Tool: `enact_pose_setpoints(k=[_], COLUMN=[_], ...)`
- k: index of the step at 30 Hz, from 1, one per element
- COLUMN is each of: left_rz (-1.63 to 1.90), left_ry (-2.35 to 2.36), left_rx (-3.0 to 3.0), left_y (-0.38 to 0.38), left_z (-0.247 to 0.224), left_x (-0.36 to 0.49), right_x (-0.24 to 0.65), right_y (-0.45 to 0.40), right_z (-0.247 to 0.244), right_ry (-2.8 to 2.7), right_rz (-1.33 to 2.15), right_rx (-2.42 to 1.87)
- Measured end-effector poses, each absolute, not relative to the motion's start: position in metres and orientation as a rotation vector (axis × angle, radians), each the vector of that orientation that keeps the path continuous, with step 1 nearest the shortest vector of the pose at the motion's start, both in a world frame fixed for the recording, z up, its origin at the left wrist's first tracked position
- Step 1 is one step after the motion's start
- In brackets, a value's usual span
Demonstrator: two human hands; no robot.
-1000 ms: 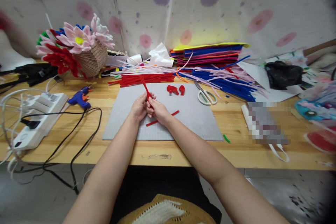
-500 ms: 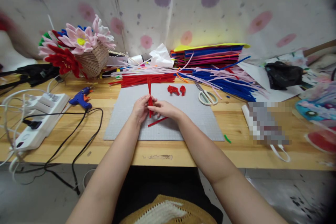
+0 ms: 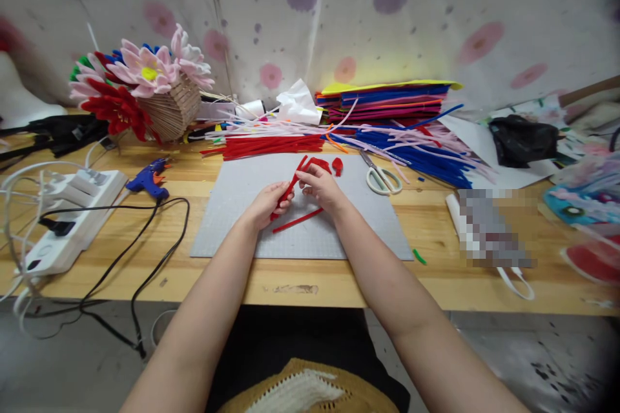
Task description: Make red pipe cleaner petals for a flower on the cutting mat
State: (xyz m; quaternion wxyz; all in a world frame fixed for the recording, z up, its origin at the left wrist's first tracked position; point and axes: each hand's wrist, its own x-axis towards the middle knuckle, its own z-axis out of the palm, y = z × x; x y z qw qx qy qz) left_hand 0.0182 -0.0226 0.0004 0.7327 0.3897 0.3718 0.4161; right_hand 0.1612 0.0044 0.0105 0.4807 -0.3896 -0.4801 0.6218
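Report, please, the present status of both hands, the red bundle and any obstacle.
Left hand gripping red bundle. Right hand at its far end, contact unclear. Loose red strip on mat, partly behind right hand.

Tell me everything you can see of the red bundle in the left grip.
The red bundle looks like fuzzy pipe-cleaner stems gathered lengthwise; their number is unclear. Held in the left grip over the gray mat, it slants, its far end leaning right. Its near end pokes out below that grip. The right grip is by its far part; contact is unclear.
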Motion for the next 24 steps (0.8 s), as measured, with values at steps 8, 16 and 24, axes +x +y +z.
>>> enact_pose_setpoints(k=[8,16,24], left_rz=[0.950,0.844,0.707], left_ry=[0.839,0.613,0.417], left_rx=[0.886,0.472,0.057], left_y=[-0.026,-0.024,-0.026], left_z=[0.005,0.012,0.014], left_x=[0.019,0.007,0.004], right_x=[0.151,0.162,0.156], right_y=[0.008,0.000,0.002], right_z=[0.002,0.014,0.007], right_ry=[-1.051,-1.542,-1.722], right_rz=[1.338,1.521,1.105], right_rx=[-1.043,-0.747,-0.847])
